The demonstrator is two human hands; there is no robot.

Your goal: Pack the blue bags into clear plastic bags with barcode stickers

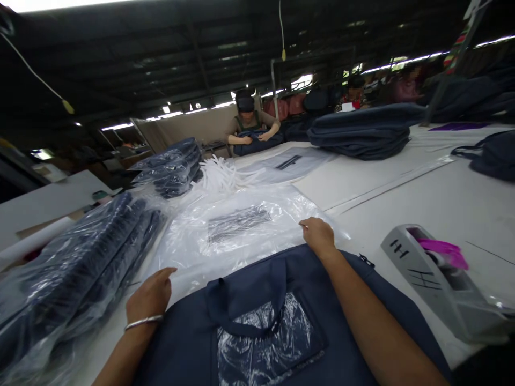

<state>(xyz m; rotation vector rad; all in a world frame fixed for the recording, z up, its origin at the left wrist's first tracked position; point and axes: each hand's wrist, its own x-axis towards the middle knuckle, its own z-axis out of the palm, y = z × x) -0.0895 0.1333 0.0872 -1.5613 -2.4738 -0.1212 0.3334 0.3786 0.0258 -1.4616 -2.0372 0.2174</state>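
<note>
A navy bag [341, 321] with a strap handle and a clear pocket lies on the table nearest me. Beyond it is a flat clear plastic bag [237, 198] with dark print. My right hand [319, 236] pinches the near edge of the plastic toward its right side, the forearm crossing over the navy bag. My left hand [149, 296], with a bangle on its wrist, is at the near left corner of the plastic, thumb and finger pressed together at its edge.
Plastic-wrapped navy bags [80, 268] are stacked at left, with more [169, 163] behind. White strips [219, 174] lie beyond the plastic. A grey tape dispenser [438, 279] stands at right. Navy bags [362, 131] are piled farther back. A person [249, 126] handles a bag across the table.
</note>
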